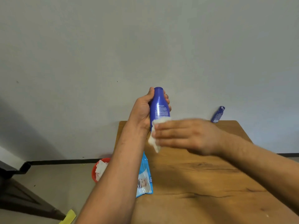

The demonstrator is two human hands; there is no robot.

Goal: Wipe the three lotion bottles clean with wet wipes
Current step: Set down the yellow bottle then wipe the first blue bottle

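My left hand (142, 110) grips a blue lotion bottle (159, 105) and holds it up above the far edge of the wooden table (202, 175). My right hand (186, 136), blurred by motion, presses a white wet wipe (155, 136) against the lower part of that bottle with its fingers laid flat over the wipe. The bottle's lower end is hidden behind the wipe and my fingers. A second blue lotion bottle (217, 114) stands at the table's far right corner against the wall.
A light blue wet wipe pack (144, 178) lies at the table's left edge, partly under my left forearm. On the floor to the left sits a red bin (95, 170) holding used white wipes. A dark piece of furniture (19, 194) occupies the lower left.
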